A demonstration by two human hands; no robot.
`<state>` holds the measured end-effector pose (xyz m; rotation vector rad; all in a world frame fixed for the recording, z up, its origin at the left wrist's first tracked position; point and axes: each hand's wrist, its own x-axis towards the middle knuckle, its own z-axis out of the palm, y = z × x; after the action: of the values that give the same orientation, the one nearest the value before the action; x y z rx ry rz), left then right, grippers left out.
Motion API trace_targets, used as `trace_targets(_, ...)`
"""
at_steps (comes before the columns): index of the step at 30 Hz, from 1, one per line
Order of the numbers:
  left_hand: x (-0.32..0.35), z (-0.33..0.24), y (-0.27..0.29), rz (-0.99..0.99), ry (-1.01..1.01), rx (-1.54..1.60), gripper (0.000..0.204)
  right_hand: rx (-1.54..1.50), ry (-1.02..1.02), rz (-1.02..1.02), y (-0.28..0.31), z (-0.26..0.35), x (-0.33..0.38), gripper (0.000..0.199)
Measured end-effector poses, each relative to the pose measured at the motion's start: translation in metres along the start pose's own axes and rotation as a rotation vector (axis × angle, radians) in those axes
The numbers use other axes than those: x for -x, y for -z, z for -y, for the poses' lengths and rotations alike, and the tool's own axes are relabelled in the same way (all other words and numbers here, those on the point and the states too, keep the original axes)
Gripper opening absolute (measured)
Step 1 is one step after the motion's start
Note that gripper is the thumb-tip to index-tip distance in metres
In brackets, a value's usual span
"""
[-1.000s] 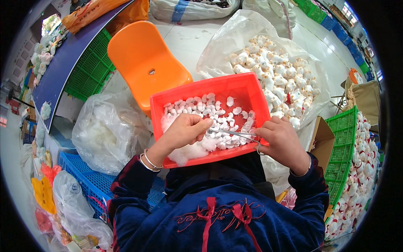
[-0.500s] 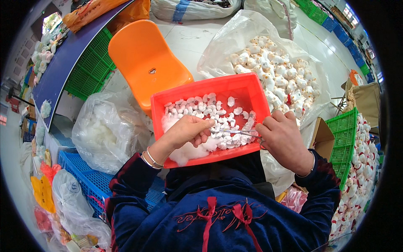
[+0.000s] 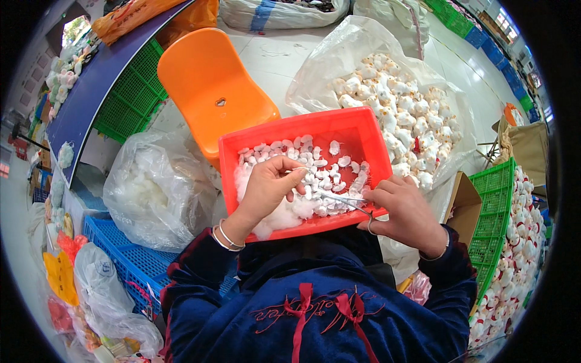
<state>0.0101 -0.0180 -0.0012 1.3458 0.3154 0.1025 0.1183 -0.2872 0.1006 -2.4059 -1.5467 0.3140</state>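
A red plastic tray [image 3: 242, 140] rests in front of me, holding many small white stuffed plush pieces [image 3: 334, 147] and a mound of loose white stuffing [image 3: 281, 221] at its near left. Above the pieces, my left hand [image 3: 272, 187] is closed in a pinch; what sits between its fingertips is mostly hidden. My right hand [image 3: 402, 212], over the tray's right rim, is closed on slim metal forceps [image 3: 342, 197] with scissor-like handles. One finger ring shows below the hand. The forceps' tip points left among the white pieces, apart from my left fingertips.
An orange chair [image 3: 212, 91] stands beyond the tray. A clear bag of white plush parts [image 3: 417, 115] lies at far right, a bag of stuffing [image 3: 148, 193] at left. Blue crates [image 3: 130, 257] stand near left; a green crate [image 3: 490, 224] and cardboard box [image 3: 466, 202] at right.
My left hand has risen slightly away from the forceps' tip. My right hand has shifted a little left and down, tilting the forceps, whose lower finger ring now shows more.
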Motion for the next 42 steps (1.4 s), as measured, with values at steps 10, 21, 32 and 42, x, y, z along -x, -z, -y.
trace_targets(10, 0.015, 0.001, -0.018, -0.081, 0.038, 0.349, 0.011, -0.333, -0.143, -0.061, -0.047, -0.013, -0.004, 0.028)
trace_targets(21, 0.017, -0.003, -0.025, -0.165, 0.038, 0.262, 0.016, -0.390, -0.141, -0.049, -0.043, -0.005, -0.003, 0.033)
trace_targets(32, 0.018, 0.005, -0.029, -0.154, -0.033, 0.283, 0.014, -0.601, -0.244, 0.060, -0.043, 0.007, -0.004, 0.032)
trace_targets(42, 0.017, 0.009, -0.027, -0.196, -0.070, 0.270, 0.011, -0.533, -0.095, -0.003, -0.052, -0.005, -0.006, 0.033)
